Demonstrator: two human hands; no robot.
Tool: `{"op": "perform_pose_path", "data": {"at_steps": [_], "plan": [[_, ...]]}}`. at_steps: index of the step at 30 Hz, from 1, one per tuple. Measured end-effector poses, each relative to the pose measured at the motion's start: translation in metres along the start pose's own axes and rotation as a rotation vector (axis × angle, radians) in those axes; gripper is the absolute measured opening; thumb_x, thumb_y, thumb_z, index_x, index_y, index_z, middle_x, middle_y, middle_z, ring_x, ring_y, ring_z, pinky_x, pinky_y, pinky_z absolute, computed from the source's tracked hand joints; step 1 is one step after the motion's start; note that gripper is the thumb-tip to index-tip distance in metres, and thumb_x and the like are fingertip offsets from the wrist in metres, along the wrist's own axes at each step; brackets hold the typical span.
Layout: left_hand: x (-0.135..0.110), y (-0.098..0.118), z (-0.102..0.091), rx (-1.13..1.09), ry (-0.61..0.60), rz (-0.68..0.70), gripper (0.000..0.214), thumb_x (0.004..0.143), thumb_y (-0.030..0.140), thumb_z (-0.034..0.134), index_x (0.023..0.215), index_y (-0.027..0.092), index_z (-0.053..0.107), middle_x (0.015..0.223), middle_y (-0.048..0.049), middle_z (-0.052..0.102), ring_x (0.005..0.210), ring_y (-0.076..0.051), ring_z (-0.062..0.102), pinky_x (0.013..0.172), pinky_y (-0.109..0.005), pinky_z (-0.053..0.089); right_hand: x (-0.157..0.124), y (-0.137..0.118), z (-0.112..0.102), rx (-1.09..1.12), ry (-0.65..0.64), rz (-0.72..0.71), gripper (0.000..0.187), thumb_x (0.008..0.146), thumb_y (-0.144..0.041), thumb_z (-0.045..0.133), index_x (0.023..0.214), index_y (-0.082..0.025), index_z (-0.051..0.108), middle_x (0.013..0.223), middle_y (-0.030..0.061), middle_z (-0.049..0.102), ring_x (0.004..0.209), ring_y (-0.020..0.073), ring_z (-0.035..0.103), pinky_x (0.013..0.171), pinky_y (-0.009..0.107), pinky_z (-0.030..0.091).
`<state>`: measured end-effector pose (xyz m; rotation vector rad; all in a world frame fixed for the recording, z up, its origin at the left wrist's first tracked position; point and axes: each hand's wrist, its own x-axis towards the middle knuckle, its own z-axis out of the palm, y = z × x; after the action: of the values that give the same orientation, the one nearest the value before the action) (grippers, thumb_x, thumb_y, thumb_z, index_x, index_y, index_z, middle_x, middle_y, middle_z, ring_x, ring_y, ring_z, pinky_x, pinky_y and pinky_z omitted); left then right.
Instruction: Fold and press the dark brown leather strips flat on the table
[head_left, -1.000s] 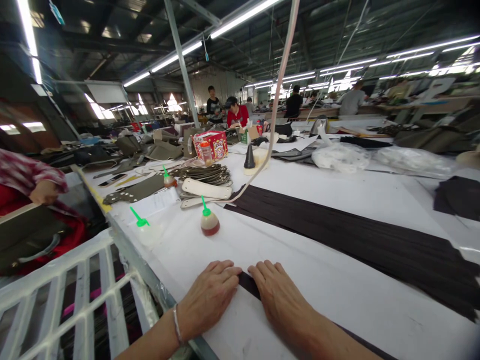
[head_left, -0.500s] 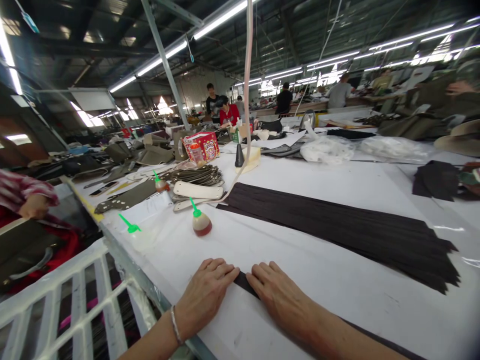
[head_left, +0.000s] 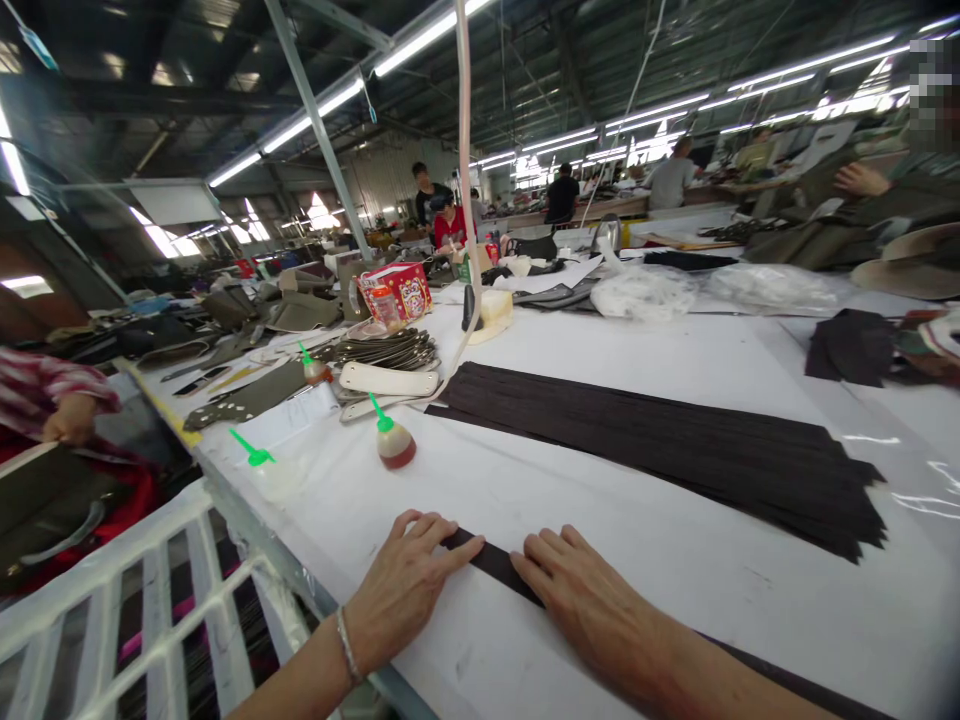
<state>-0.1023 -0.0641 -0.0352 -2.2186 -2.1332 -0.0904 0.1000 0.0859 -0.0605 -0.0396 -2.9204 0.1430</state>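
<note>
A narrow black strip [head_left: 496, 569] lies along the near part of the white table, running from my left hand under my right forearm to the lower right. My left hand [head_left: 411, 570] has its fingers curled on the strip's far end, with the thumb along it. A short way right, my right hand [head_left: 571, 585] grips the strip with bent fingers pressed together. A short length of strip shows between the hands. Beyond them lies a fanned stack of similar black strips [head_left: 645, 440]. A squeeze bottle [head_left: 395, 445] with a green nozzle and reddish-brown liquid stands behind my left hand.
A second green-nozzled bottle [head_left: 259, 458] sits near the left edge. White strap pieces [head_left: 388, 380] lie beside stacked dark pieces [head_left: 386, 350]. A pale hose [head_left: 464, 150] hangs to the table. A white slatted rack [head_left: 161, 610] adjoins the table; a co-worker's hand [head_left: 71, 418] is at far left.
My hands have moved apart a little, so more of the black strip shows between them. My left thumb now stretches along the strip. The whole view has shifted slightly.
</note>
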Motion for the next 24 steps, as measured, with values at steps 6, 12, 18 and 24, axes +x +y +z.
{"op": "perform_pose_path", "data": {"at_steps": [6, 12, 18, 24], "plan": [[0.001, 0.005, 0.002, 0.000, 0.083, -0.023, 0.056, 0.087, 0.000, 0.042, 0.128, 0.036, 0.054, 0.123, -0.0060, 0.056, 0.115, -0.025, 0.050, 0.096, -0.048, 0.036, -0.017, 0.006, -0.009, 0.085, -0.031, 0.025, 0.024, 0.086, 0.000, 0.049, 0.101, -0.017, 0.055, 0.091, 0.0031, 0.053, 0.078, 0.0188, 0.045, 0.076, 0.034, 0.030], [0.022, 0.059, 0.015, -0.235, 0.189, -0.029, 0.050, 0.086, -0.002, 0.036, 0.128, 0.020, 0.053, 0.119, -0.0088, 0.058, 0.111, -0.022, 0.052, 0.096, -0.042, 0.045, -0.022, 0.004, -0.011, 0.093, -0.027, 0.039, 0.019, 0.090, -0.004, 0.047, 0.101, -0.017, 0.055, 0.093, 0.0037, 0.054, 0.082, 0.0193, 0.045, 0.078, 0.035, 0.031], [0.023, 0.084, 0.034, -0.300, 0.152, -0.052, 0.046, 0.086, -0.001, 0.037, 0.126, 0.014, 0.054, 0.115, -0.0102, 0.060, 0.108, -0.021, 0.055, 0.096, -0.039, 0.051, -0.031, 0.006, -0.011, 0.030, -0.012, 0.018, 0.018, 0.090, -0.006, 0.048, 0.104, -0.015, 0.054, 0.094, 0.0045, 0.054, 0.085, 0.0200, 0.047, 0.081, 0.037, 0.032], [0.014, 0.079, 0.039, -0.097, 0.147, 0.016, 0.056, 0.084, -0.001, 0.040, 0.134, 0.022, 0.051, 0.125, -0.0106, 0.055, 0.116, -0.025, 0.053, 0.097, -0.043, 0.052, -0.061, 0.010, -0.022, 0.008, -0.029, 0.025, 0.019, 0.087, -0.003, 0.049, 0.100, -0.015, 0.055, 0.091, 0.0038, 0.054, 0.081, 0.0195, 0.048, 0.078, 0.036, 0.033]]}}
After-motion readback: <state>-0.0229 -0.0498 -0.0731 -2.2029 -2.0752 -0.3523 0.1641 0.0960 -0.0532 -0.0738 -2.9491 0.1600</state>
